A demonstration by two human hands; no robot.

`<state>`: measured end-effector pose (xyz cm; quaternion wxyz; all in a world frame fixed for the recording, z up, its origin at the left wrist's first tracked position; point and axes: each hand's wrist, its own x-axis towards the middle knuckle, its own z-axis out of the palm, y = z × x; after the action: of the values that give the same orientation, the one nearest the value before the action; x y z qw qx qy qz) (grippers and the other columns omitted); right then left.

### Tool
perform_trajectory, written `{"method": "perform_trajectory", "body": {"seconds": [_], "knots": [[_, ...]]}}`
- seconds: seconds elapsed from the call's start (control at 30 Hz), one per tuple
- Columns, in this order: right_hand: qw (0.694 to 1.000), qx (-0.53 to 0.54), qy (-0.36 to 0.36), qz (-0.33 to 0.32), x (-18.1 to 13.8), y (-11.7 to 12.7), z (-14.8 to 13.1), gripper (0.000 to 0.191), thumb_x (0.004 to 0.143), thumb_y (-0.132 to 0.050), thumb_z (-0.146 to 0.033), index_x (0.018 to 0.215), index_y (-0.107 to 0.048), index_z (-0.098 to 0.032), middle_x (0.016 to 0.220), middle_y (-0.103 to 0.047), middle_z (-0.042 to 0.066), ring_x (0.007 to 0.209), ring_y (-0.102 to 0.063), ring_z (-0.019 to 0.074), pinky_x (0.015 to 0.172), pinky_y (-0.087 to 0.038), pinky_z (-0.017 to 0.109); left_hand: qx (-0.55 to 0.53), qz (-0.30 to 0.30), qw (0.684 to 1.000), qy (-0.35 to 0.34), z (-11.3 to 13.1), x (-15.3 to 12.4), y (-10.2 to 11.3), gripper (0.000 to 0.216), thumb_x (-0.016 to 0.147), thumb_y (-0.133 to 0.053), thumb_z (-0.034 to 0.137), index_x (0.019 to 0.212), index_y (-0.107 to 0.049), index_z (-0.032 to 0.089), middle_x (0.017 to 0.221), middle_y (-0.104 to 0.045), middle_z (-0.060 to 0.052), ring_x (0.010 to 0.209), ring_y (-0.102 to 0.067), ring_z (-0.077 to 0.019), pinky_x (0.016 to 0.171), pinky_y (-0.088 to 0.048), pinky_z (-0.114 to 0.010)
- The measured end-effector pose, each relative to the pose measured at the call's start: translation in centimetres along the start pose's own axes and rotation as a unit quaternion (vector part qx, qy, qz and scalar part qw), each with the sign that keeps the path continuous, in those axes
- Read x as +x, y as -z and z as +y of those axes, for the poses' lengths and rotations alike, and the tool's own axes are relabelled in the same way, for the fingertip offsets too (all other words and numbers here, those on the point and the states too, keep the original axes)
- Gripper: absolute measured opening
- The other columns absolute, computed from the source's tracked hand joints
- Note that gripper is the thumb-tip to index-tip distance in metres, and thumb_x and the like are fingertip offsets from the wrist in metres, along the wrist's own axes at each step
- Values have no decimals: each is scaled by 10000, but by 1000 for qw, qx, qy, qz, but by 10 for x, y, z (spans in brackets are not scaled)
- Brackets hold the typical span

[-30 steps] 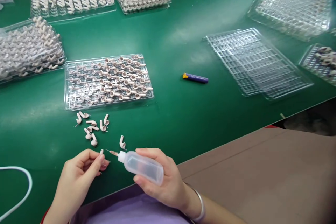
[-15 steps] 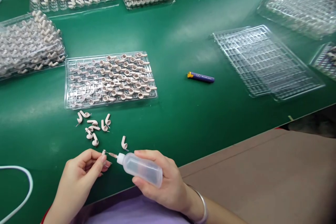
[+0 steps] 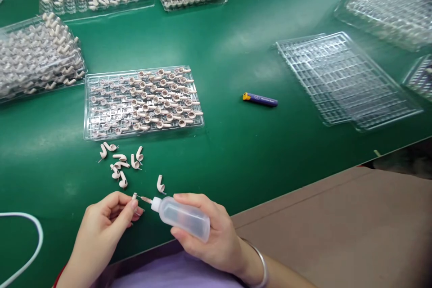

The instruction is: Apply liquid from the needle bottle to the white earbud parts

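Between the thumb and fingers of my left hand (image 3: 104,225) is a small white earbud shell (image 3: 134,196), its stem end showing. My right hand (image 3: 212,234) is wrapped round a translucent squeeze bottle (image 3: 184,218) tilted to the left. The bottle's thin needle tip (image 3: 146,199) points at the shell's end, at or very near it; contact is too fine to tell. One loose earbud shell (image 3: 160,183) lies just beyond the bottle. Farther left, several more loose shells (image 3: 123,180) lie in a cluster, thin wires sticking out of some.
A clear plastic tray (image 3: 88,121) partly filled with shells lies behind the cluster. Stacked full trays (image 3: 37,58) stand at left and back. A purple lighter-like stick (image 3: 260,99) lies mid-table, flat clear trays (image 3: 337,81) to its right. A white cable (image 3: 38,234) curves at left.
Both hands, the shell and the bottle hold nearly the same pose. The whole view has shifted very slightly; nothing has been picked up or let go.
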<state>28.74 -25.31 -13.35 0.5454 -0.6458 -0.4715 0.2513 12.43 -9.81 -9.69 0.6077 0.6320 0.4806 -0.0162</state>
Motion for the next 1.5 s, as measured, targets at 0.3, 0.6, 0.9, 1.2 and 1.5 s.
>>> {"method": "perform_trajectory", "body": {"seconds": [0.3,0.6,0.9,1.2,1.5], "knots": [[1000,-13,-7,0,1,1,-2,410,800,-724,-259,1176,-563,-223,890,-736,62,771,-732,214,707,-627,316,0,2,1000,0,0,-1,0,358,832,-621,534,783,-703,188,778,-743,-65,733,-696,-197,637,-567,-251],[1000,-4,-4,8,0,0,-1,422,792,-734,-238,1181,-572,-229,922,-739,60,756,-729,198,702,-624,292,4,-2,1000,3,2,-1,0,373,825,-618,552,777,-698,191,771,-743,-62,728,-693,-186,628,-554,-231],[1000,-2,-2,15,0,-2,-1,423,803,-728,-246,1193,-565,-241,935,-735,53,709,-717,176,694,-619,279,-1,-9,1000,3,1,-2,1,360,834,-618,540,780,-695,193,773,-743,-54,733,-692,-179,651,-550,-228],[1000,-8,4,12,0,0,-1,417,811,-719,-239,1199,-566,-242,924,-728,42,681,-703,153,647,-602,241,1,-14,1000,13,2,0,1,382,827,-614,559,792,-694,188,785,-743,-56,744,-690,-173,644,-547,-215],[999,46,-27,5,-7,-1,1,418,823,-716,-252,1209,-558,-269,911,-709,30,639,-666,149,541,-554,231,-2,-10,1000,26,0,-1,1,408,812,-613,586,793,-692,186,790,-744,-62,749,-687,-179,643,-546,-217]]}}
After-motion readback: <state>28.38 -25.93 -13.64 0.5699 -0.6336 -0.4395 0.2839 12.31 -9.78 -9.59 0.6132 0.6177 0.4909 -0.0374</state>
